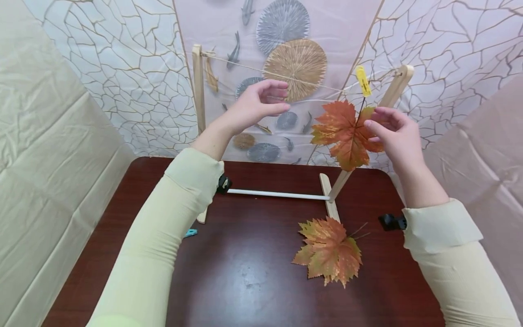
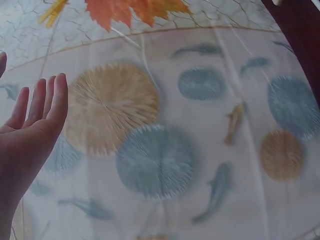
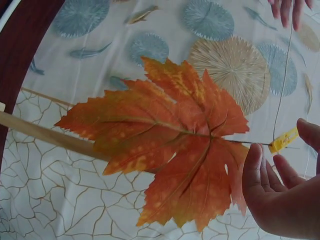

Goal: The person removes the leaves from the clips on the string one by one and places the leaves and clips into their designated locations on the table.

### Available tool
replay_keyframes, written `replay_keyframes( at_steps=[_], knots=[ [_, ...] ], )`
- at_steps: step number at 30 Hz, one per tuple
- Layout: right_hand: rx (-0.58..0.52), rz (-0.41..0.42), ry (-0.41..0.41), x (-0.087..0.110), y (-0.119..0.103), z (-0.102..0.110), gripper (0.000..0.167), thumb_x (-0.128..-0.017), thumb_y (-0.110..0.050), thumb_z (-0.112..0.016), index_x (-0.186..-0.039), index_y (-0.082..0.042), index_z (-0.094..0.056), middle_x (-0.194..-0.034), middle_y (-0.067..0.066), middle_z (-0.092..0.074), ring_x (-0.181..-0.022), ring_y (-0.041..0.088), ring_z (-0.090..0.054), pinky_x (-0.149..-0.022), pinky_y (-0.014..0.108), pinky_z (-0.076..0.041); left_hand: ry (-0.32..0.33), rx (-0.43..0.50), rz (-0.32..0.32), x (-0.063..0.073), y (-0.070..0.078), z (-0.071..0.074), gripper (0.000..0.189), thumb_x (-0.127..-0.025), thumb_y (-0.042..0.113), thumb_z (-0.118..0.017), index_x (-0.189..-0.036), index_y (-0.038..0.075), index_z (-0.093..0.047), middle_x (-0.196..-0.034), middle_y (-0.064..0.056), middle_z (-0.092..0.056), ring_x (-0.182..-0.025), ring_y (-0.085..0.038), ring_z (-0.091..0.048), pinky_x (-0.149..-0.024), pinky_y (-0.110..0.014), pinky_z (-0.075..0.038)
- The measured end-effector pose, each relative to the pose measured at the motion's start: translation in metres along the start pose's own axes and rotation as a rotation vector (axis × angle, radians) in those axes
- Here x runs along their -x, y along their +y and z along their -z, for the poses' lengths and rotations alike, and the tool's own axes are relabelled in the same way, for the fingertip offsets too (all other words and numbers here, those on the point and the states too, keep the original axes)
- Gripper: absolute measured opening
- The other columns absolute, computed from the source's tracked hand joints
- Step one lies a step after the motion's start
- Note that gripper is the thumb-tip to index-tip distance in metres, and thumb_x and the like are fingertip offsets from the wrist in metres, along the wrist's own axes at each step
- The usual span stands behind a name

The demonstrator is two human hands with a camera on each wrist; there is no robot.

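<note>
An orange maple leaf (image 1: 347, 131) hangs by its dark stem from a yellow clothespin (image 1: 363, 81) on a thin string (image 1: 253, 68). Beside the right edge of this leaf is my right hand (image 1: 398, 136), its fingers loosely bent. In the right wrist view, those fingers (image 3: 255, 165) are close to the leaf and the clothespin (image 3: 284, 140) with nothing pinched between them; whether they touch the leaf I cannot tell. My left hand (image 1: 257, 102) is raised in the air near the string, left of the leaf, fingers extended and holding nothing.
A wooden post (image 1: 199, 86) on the left and another post (image 1: 396, 86) on the right carry the string. A white rod (image 1: 278, 195) joins them low down. More maple leaves (image 1: 328, 252) lie on the dark table (image 1: 245, 281). A teal clothespin (image 1: 190, 233) lies near the left sleeve.
</note>
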State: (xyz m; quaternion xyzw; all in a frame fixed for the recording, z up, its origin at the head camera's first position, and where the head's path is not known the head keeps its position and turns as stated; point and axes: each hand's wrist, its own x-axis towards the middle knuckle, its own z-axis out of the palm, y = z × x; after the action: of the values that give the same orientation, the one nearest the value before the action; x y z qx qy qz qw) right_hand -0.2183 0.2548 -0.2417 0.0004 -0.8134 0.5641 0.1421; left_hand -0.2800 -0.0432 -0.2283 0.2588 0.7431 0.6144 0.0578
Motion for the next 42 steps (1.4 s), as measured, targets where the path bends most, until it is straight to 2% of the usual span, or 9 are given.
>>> replay_keyframes(
  at_steps=[5,10,14,19,22,29,33,37,42],
  knots=[
    [-0.013,-0.029,-0.011,-0.007,-0.007,-0.009,0.058,-0.086,-0.022,-0.067,-0.137,-0.007,-0.044,-0.123,0.001,-0.052,-0.093,0.0,-0.054,-0.063,0.01,-0.05,0.004,0.041,-0.027,-0.014,0.013,-0.016,0.05,-0.085,0.012,-0.067,-0.132,0.007,-0.048,-0.129,-0.009,-0.056,-0.111,-0.017,-0.059,-0.089,-0.024,-0.051],
    [-0.014,-0.065,-0.019,-0.015,-0.01,-0.016,0.062,-0.087,-0.022,-0.066,-0.14,-0.007,-0.04,-0.133,0.005,-0.046,-0.096,0.001,-0.052,-0.063,0.01,-0.051,0.0,0.104,-0.031,-0.03,0.023,-0.031,0.051,-0.086,0.011,-0.066,-0.134,0.008,-0.047,-0.131,-0.008,-0.055,-0.113,-0.015,-0.058,-0.087,-0.022,-0.051],
    [-0.046,-0.088,-0.01,-0.02,-0.011,-0.021,0.06,-0.089,-0.02,-0.062,-0.142,-0.007,-0.037,-0.14,0.01,-0.041,-0.091,0.001,-0.055,-0.064,0.01,-0.051,-0.019,0.107,-0.006,-0.043,0.029,-0.042,0.054,-0.087,0.012,-0.065,-0.137,0.01,-0.045,-0.134,-0.006,-0.053,-0.117,-0.012,-0.055,-0.089,-0.019,-0.05],
    [-0.159,-0.118,-0.014,-0.025,-0.013,-0.025,0.057,-0.092,-0.014,-0.056,-0.143,-0.005,-0.034,-0.144,0.013,-0.037,-0.08,0.003,-0.06,-0.063,0.012,-0.052,-0.02,0.078,0.015,-0.054,0.035,-0.054,0.056,-0.088,0.016,-0.065,-0.139,0.013,-0.043,-0.136,-0.002,-0.052,-0.12,-0.008,-0.053,-0.09,-0.015,-0.047],
    [-0.16,-0.136,-0.025,-0.027,-0.013,-0.026,0.055,-0.094,-0.015,-0.054,-0.144,-0.006,-0.033,-0.145,0.014,-0.036,-0.079,0.003,-0.06,-0.063,0.012,-0.052,-0.017,0.064,0.022,-0.06,0.038,-0.061,0.056,-0.087,0.018,-0.065,-0.139,0.015,-0.043,-0.137,0.0,-0.053,-0.12,-0.006,-0.052,-0.09,-0.014,-0.046],
    [-0.159,-0.112,-0.03,-0.028,-0.01,-0.028,0.044,-0.094,-0.01,-0.051,-0.136,-0.002,-0.04,-0.116,0.003,-0.05,-0.076,0.004,-0.058,-0.06,0.013,-0.051,0.007,0.058,0.067,-0.071,0.044,-0.077,0.059,-0.087,0.021,-0.066,-0.141,0.016,-0.041,-0.138,0.003,-0.052,-0.124,-0.004,-0.049,-0.094,-0.013,-0.042],
    [-0.178,-0.069,-0.029,-0.027,-0.008,-0.027,0.026,-0.093,-0.007,-0.051,-0.119,-0.004,-0.05,-0.098,-0.003,-0.056,-0.074,0.004,-0.057,-0.058,0.014,-0.051,0.026,0.084,0.088,-0.076,0.049,-0.088,0.061,-0.088,0.022,-0.066,-0.142,0.017,-0.039,-0.138,0.005,-0.051,-0.125,-0.003,-0.048,-0.096,-0.011,-0.04],
    [-0.185,-0.03,-0.023,-0.026,-0.007,-0.025,0.01,-0.092,-0.006,-0.054,-0.101,-0.01,-0.058,-0.081,-0.009,-0.062,-0.067,0.003,-0.057,-0.054,0.014,-0.049,0.041,0.045,0.097,-0.081,0.055,-0.099,0.06,-0.088,0.024,-0.065,-0.141,0.017,-0.04,-0.137,0.006,-0.052,-0.124,-0.001,-0.047,-0.095,-0.009,-0.039],
    [-0.107,0.005,0.004,-0.024,-0.006,-0.021,0.01,-0.091,-0.01,-0.058,-0.085,-0.017,-0.063,-0.067,-0.015,-0.064,-0.059,0.0,-0.058,-0.049,0.013,-0.044,0.096,-0.044,0.15,-0.086,0.063,-0.116,0.054,-0.086,0.03,-0.067,-0.135,0.02,-0.048,-0.128,0.008,-0.058,-0.115,0.001,-0.052,-0.087,-0.006,-0.04]
  ],
)
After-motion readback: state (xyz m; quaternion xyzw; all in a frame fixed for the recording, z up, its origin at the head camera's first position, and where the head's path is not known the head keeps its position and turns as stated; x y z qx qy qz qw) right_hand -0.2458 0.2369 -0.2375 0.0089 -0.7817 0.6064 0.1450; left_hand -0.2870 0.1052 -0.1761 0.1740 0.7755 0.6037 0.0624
